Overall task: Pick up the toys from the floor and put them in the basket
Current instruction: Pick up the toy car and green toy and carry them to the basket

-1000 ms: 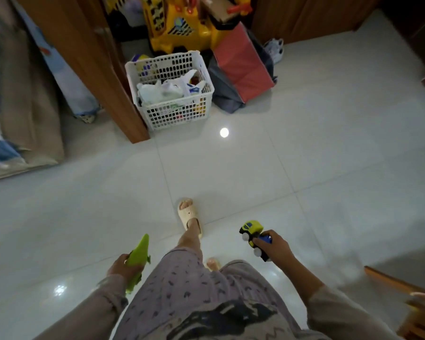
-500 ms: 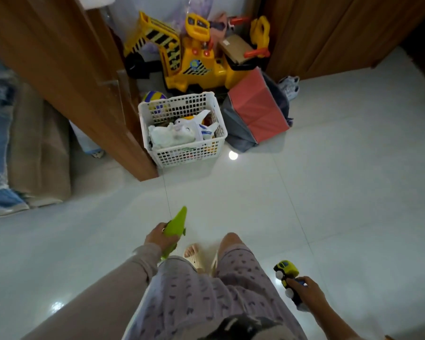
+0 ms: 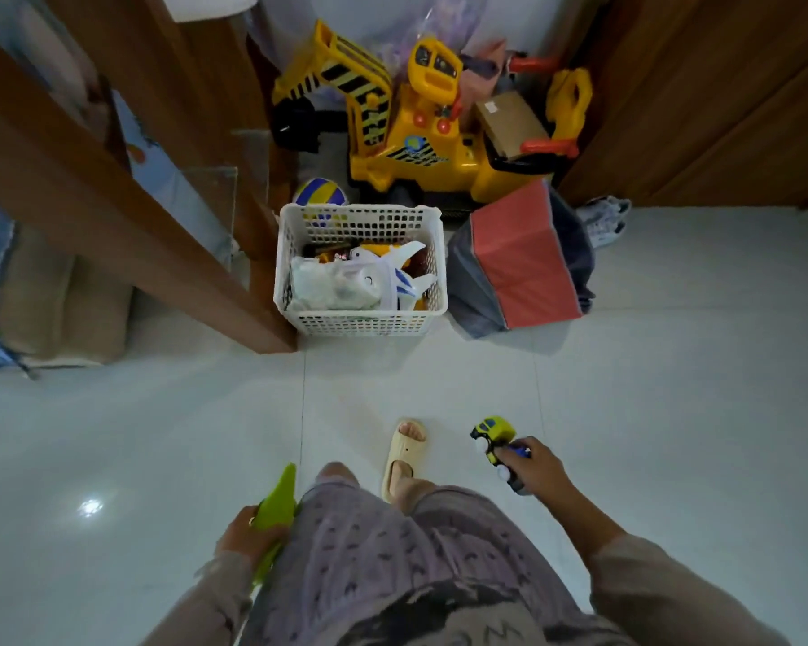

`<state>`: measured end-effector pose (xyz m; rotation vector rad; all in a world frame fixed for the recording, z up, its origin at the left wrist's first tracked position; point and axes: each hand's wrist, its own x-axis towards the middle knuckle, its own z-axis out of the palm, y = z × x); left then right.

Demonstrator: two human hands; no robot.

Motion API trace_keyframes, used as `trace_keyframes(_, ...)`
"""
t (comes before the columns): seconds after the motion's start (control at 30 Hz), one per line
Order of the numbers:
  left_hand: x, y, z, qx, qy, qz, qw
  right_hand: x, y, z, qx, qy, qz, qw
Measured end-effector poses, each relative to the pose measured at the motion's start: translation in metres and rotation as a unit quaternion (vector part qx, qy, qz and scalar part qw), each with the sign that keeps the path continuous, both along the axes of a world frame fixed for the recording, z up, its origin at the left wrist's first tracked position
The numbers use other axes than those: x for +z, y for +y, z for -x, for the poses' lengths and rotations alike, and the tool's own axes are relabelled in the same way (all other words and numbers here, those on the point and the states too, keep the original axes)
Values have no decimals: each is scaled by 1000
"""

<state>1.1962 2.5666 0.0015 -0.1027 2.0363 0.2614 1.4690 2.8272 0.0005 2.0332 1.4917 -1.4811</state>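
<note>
A white lattice basket stands on the tiled floor ahead, holding a white plastic bag, a white toy plane and other toys. My left hand is low at my left side, closed around a flat green pointed toy. My right hand is out to the right, gripping a small yellow and blue toy truck with white wheels. Both hands are well short of the basket.
A wooden door frame rises just left of the basket. Behind it sit a yellow ride-on excavator and a striped ball. A red and grey folded bag leans at its right. My slippered foot is forward.
I have walked closer, so the basket looms larger and nearer. My left hand with the green toy dropped back beside my leg; my right hand with the truck swung forward.
</note>
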Motion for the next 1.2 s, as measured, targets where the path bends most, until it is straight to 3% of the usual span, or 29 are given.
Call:
trace_keyframes(0.17,-4,26,4,77,26,6,997,7,69,38,55,13,-2,998)
trace_keyframes(0.5,-13,146,94,-15,-13,-26,999,-12,112,86,50,-13,13,999)
trace_keyframes(0.6,-7,191,133,-70,3,-35,997,-17,107,89,6,-31,21,999)
trace_keyframes(0.73,-9,240,180,-114,10,-69,991,-25,105,92,-148,-51,57,986)
trace_keyframes(0.83,-18,261,206,-148,2,-52,988,-31,109,103,-183,-65,63,979)
trace_keyframes(1.2,-87,283,235,-259,-22,-17,966,-80,181,199,-77,-152,28,985)
